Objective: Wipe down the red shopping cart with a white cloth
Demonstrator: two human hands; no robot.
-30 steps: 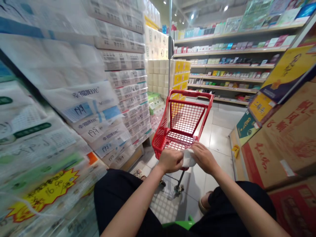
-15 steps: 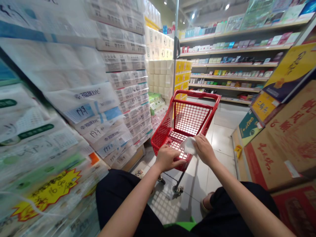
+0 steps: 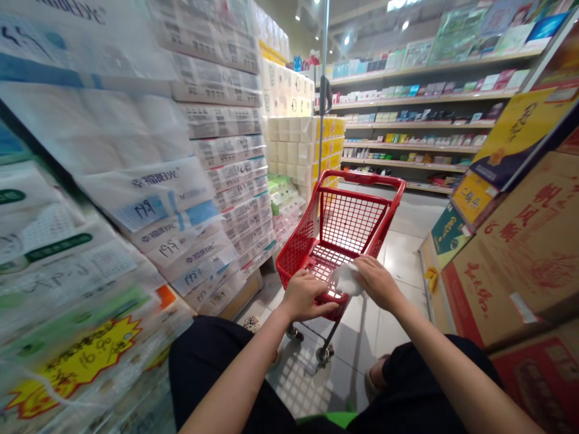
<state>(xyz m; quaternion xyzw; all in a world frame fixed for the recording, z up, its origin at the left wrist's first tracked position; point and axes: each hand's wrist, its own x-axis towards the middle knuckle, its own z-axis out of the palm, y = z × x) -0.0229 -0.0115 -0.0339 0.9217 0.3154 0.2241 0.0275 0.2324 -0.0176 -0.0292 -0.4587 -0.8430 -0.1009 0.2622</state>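
A small red plastic shopping cart (image 3: pixel 353 220) stands between my knees, its basket end towards me and its handle at the far side. My left hand (image 3: pixel 305 295) rests on the near rim of the basket, fingers curled over the edge and thumb pointing right. In my right hand (image 3: pixel 376 281) is a crumpled white wipe (image 3: pixel 347 280), bunched against the cart's near right corner. The wipe hides part of that rim. Whether it is cloth or tissue I cannot tell.
Tall stacks of wrapped tissue packs (image 3: pixel 158 205) line the left side. Cardboard boxes (image 3: pixel 525 241) are piled on the right. Stocked shelves (image 3: pixel 416 123) stand at the back behind a glass door with a dark handle (image 3: pixel 324 94). Pale floor tiles (image 3: pixel 400 259) run beneath the cart.
My right hand has shifted slightly down with the wipe along the cart's near right corner. My left hand stays at the near rim. The view has tilted a little.
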